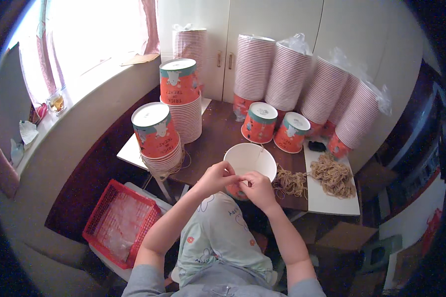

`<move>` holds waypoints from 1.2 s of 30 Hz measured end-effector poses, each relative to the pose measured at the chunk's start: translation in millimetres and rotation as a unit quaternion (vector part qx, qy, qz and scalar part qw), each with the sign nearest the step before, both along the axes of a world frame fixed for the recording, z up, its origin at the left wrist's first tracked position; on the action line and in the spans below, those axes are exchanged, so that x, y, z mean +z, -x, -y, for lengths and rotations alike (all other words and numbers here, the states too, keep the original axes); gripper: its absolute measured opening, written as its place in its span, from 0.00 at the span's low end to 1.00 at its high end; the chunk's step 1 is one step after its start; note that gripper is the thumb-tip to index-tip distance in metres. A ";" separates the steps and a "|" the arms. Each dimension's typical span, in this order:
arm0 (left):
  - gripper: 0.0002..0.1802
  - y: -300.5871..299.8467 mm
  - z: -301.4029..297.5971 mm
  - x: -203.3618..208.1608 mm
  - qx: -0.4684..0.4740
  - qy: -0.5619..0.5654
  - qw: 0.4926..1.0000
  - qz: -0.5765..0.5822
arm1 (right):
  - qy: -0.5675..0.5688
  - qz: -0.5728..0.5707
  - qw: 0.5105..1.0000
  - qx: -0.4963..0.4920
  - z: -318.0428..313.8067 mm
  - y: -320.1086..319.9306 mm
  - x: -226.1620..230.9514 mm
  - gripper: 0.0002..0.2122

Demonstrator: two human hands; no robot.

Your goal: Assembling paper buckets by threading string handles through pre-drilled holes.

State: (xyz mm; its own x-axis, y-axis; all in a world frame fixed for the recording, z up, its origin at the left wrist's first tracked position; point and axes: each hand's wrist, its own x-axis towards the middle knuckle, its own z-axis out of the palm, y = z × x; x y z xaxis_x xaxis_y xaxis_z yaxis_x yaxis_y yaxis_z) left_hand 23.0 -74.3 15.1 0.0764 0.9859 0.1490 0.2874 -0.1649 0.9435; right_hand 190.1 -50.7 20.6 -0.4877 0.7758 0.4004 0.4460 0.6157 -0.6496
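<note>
A paper bucket [251, 157] stands mouth up at the table's near edge, white inside and orange outside. A thin strand of twine [260, 148] shows at its far rim. My left hand [217, 179] and my right hand [257, 190] meet at the bucket's near rim. Both have thumb and fingers pinched together, fingertips touching or almost so. What lies between them is too small to make out. Just right of the bucket is a loose bundle of tan twine [291, 182]. A bigger heap of twine [332, 175] lies farther right on a white board.
Two upturned buckets [259, 123] stand behind the work. Tall bagged stacks of buckets [288, 74] line the back. At the left are nested upturned stacks [156, 133], twine hanging around the nearer one. A red plastic basket [121, 222] sits low at left, beside my legs.
</note>
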 end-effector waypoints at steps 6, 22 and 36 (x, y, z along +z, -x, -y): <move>0.09 2.3 4.5 1.4 0.035 0.094 0.983 0.154 | -0.109 -0.017 0.994 -0.015 0.4 4.5 -11.7 0.04; 0.10 -20.3 24.2 -51.6 0.199 -0.164 0.948 -0.188 | -0.092 -0.008 0.992 -0.081 1.8 4.9 -10.6 0.04; 0.09 -39.5 30.8 -48.7 0.240 -0.141 0.954 -0.113 | -0.003 -0.035 0.999 -0.024 -5.9 0.7 -17.0 0.05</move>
State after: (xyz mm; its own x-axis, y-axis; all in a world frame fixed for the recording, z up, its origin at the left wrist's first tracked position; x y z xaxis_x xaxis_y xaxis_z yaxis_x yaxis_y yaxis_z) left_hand 62.5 -105.1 -33.6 -0.3126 0.8384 0.4466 0.5847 -0.2006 0.7860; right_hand 189.4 -44.8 3.5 -0.4203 0.7950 0.4375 0.4291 0.5989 -0.6761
